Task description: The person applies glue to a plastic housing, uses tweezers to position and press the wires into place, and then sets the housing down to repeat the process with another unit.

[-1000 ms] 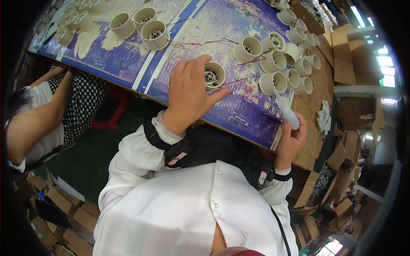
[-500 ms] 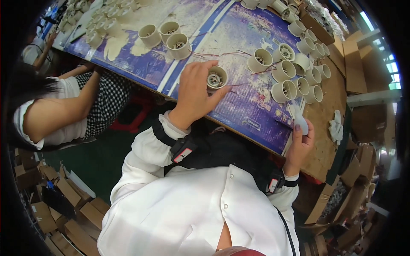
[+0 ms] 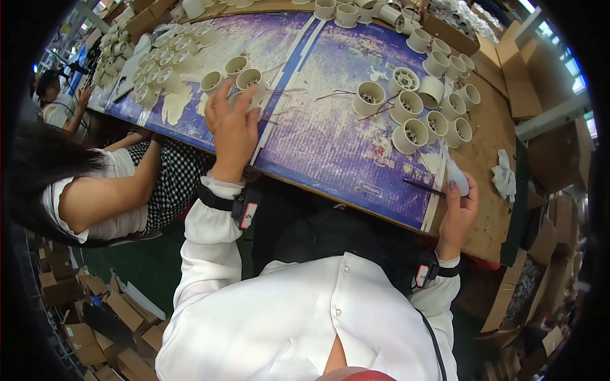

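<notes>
The left hand (image 3: 232, 130) reaches out with fingers (image 3: 244, 101) loosely spread, curling onto a cream plastic cup (image 3: 244, 98) on the purple mat (image 3: 318, 140); whether it grips the cup, I cannot tell. The right hand (image 3: 456, 213) is closed around a thin dark brush (image 3: 424, 187) and a small white piece (image 3: 457, 178) at the mat's near edge. As for progress, a cluster of cups (image 3: 426, 108) stands grouped on the right, seemingly handled, while 2 more cups (image 3: 235, 66) sit just beyond the left hand.
</notes>
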The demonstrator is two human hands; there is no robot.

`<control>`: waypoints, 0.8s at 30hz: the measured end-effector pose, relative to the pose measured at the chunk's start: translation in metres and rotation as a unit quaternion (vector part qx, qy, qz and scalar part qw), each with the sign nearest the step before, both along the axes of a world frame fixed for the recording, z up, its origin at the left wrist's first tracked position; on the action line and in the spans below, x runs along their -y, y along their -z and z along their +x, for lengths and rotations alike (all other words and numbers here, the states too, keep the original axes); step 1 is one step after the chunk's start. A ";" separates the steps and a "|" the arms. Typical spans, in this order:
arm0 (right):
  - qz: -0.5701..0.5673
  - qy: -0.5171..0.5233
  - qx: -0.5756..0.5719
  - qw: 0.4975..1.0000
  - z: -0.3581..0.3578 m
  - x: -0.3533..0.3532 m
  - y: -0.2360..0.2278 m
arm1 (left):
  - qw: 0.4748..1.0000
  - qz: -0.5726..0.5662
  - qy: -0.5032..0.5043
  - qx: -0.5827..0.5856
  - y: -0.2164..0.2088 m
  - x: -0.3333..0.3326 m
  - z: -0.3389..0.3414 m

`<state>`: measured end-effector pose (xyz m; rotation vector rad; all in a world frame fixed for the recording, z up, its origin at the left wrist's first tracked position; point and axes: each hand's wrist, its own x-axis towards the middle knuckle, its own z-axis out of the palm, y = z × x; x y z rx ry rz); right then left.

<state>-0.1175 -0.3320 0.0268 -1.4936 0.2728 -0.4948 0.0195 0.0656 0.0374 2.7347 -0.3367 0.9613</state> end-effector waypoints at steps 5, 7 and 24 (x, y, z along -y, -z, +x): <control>0.162 -0.012 0.009 0.987 0.002 0.022 0.003 | 1.000 -0.004 -0.019 0.003 0.014 -0.033 0.021; 0.215 -0.009 0.021 0.976 0.002 0.037 0.006 | 0.997 -0.015 -0.072 0.021 0.012 -0.035 0.020; -0.096 0.004 -0.066 0.993 0.024 0.067 0.027 | 0.892 -0.269 0.291 -0.217 -0.024 0.116 -0.019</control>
